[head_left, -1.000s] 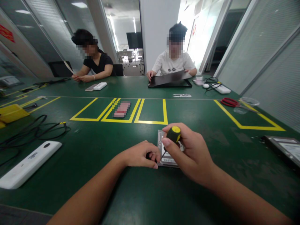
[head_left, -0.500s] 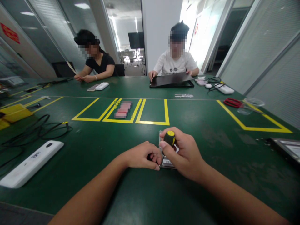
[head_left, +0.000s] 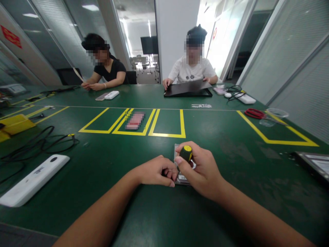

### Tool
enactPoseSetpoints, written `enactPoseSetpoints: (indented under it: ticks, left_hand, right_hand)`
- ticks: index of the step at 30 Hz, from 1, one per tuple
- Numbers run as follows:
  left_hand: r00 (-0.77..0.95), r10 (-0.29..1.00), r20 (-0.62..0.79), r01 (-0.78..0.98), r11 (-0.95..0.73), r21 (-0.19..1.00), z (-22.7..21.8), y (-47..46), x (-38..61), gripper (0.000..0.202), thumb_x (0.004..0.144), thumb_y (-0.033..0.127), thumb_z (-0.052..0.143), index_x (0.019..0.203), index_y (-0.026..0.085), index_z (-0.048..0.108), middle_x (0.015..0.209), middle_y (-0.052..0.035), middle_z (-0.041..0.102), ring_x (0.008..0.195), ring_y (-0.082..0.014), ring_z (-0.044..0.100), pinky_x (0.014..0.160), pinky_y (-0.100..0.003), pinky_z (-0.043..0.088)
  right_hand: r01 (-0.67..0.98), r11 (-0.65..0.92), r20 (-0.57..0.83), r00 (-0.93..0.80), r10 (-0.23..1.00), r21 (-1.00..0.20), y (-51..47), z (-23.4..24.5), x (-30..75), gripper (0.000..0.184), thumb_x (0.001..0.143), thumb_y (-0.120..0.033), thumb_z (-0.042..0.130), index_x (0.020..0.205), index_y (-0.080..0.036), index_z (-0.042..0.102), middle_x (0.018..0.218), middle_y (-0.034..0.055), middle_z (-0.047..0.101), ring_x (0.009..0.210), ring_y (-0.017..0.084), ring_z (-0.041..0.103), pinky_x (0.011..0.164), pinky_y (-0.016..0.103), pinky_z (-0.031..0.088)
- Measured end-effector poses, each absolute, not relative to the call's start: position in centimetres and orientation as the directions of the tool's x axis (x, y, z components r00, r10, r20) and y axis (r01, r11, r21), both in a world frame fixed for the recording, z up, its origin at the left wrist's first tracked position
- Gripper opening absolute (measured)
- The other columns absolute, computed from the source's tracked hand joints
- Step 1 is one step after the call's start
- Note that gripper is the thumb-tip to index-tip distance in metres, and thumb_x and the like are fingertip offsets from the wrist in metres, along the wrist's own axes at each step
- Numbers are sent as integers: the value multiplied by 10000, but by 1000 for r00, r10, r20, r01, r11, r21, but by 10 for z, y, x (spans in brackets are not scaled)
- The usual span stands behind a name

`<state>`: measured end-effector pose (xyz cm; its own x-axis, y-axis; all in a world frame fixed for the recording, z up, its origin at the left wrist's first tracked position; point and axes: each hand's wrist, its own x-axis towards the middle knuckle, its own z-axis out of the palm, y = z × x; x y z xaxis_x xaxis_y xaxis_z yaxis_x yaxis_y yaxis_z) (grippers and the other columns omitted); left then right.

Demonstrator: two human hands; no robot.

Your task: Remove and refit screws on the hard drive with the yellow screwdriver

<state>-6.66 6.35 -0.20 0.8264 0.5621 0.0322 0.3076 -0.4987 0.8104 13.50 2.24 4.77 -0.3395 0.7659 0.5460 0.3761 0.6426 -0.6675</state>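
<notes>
A small metal hard drive [head_left: 182,177] lies flat on the green table [head_left: 108,178] just in front of me. My right hand [head_left: 202,171] is closed around a screwdriver [head_left: 185,153] with a black handle and yellow cap, its tip pointing down at the drive's left edge. My left hand [head_left: 155,171] is curled, fingertips pressed against the drive's left side beside the screwdriver tip. Most of the drive is hidden under both hands.
Yellow tape boxes [head_left: 133,123] mark the table ahead, one holding a pink item [head_left: 135,120]. A white device [head_left: 33,180] and black cables [head_left: 41,142] lie left, another drive [head_left: 312,164] right. Red scissors [head_left: 254,113] and a clear cup [head_left: 273,115] lie far right. Two people sit opposite.
My right hand and the screwdriver have shifted slightly down and left, the handle now more upright. My left hand stays at the drive's edge.
</notes>
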Motion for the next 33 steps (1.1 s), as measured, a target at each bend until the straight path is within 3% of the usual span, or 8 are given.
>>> enactPoseSetpoints:
  ticks: [14,17,21,24,29,33]
  left_hand:
    - [829,559,6,313,-473,824,-1,64,-67,184,745,259,805,833,160,677,754,14,630,707,-126,575,662,-229,438]
    - [828,561,7,316,-475,821,1,64,-66,178,741,253,806,831,160,683,754,14,639,708,-127,583,666,-228,440]
    - [829,559,-1,342,-506,792,3,64,-66,169,744,261,802,795,151,683,722,20,639,679,-119,577,654,-227,423]
    - [826,563,-13,357,-505,786,4,63,-66,172,747,274,795,795,148,689,740,15,651,691,-123,582,663,-232,426]
    - [805,592,-53,370,-429,824,4,61,-65,164,751,269,783,782,144,682,743,8,666,698,-132,604,660,-233,456]
    - [802,592,-81,376,-394,838,5,60,-65,151,744,231,783,770,140,666,787,-6,692,756,-151,642,691,-240,480]
  right_hand:
    - [378,688,568,-391,725,-619,28,56,138,174,867,-198,566,1027,-154,621,922,19,627,777,109,572,696,248,444]
    - [396,694,558,-414,719,-601,29,55,139,285,859,-192,581,1141,-156,603,965,26,623,711,89,541,656,238,436]
    - [385,701,575,-401,713,-600,27,53,140,479,827,-174,628,1276,-171,461,982,15,617,695,82,544,667,240,439]
    - [375,732,598,-422,682,-570,24,56,143,371,828,-156,629,1162,-191,472,893,-16,586,683,80,522,645,231,414]
    - [307,811,647,-491,584,-498,25,74,143,169,900,-233,622,1044,-162,571,938,33,567,842,129,525,735,265,425]
    - [317,818,616,-543,571,-480,28,95,140,98,896,-227,642,856,-149,598,841,20,533,783,123,492,686,249,391]
